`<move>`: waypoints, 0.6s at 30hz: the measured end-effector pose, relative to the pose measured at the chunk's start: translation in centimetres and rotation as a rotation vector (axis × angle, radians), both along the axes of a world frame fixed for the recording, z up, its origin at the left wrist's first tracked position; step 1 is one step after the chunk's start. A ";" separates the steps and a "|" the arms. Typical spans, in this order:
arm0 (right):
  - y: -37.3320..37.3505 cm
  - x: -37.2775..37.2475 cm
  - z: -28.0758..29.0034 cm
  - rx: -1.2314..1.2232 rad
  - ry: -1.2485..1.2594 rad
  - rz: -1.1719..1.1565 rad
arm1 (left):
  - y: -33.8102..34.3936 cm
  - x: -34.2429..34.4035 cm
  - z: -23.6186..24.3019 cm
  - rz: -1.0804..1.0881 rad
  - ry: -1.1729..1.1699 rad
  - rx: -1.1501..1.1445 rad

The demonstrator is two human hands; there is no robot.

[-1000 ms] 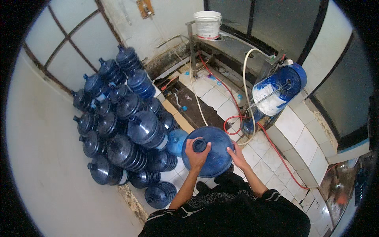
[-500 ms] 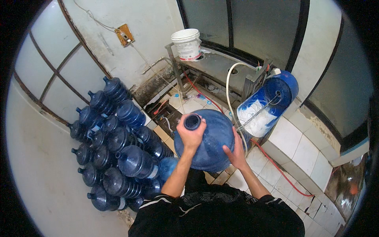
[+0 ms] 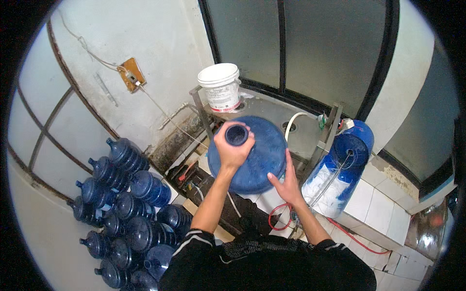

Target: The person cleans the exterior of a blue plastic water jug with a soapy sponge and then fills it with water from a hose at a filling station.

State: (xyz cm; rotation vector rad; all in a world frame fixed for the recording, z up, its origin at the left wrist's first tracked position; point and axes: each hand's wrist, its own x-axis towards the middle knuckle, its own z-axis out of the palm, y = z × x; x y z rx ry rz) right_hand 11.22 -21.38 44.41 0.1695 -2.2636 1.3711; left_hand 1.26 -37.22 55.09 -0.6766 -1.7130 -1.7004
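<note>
Overhead, we grip a large blue plastic water jug [image 3: 255, 157] above the steel stand's front edge [image 3: 272, 114]: left hand [image 3: 233, 148] clamped around its neck, right hand [image 3: 286, 182] flat under its base.

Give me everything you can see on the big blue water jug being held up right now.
The large round blue translucent plastic water jug is lifted off the floor, neck pointing toward the camera, its open dark mouth uncapped. The left hand wraps the neck; the right hand presses flat against its lower right side. It looks empty, though that is hard to confirm. It hangs in front of a grey metal stand, near a white plastic bucket.
</note>
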 end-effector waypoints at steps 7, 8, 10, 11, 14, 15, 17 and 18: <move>-1.3 -14.1 1.3 -0.058 0.011 -0.083 | 0.0 -15.4 1.6 -0.137 0.104 -0.059; -1.0 -15.8 1.1 -0.050 0.006 -0.102 | 0.2 -17.4 1.5 -0.141 0.111 -0.064; -0.6 -19.2 2.1 -0.131 -0.038 -0.058 | 0.6 -21.7 1.0 -0.138 0.130 -0.061; -0.2 -21.0 2.6 -0.172 -0.060 -0.034 | 1.0 -23.6 0.9 -0.121 0.124 -0.065; 0.9 -26.2 1.9 -0.250 -0.053 -0.048 | 3.0 -29.6 0.2 -0.069 0.156 -0.016; 1.4 -27.8 1.6 -0.293 -0.070 -0.049 | 3.6 -31.5 -0.1 -0.080 0.136 -0.027; 2.5 -31.4 1.0 -0.238 -0.043 -0.103 | 5.1 -35.3 -0.8 -0.101 0.098 -0.048; 3.0 -33.2 0.6 -0.224 -0.039 -0.117 | 5.8 -37.2 -1.0 -0.110 0.072 -0.037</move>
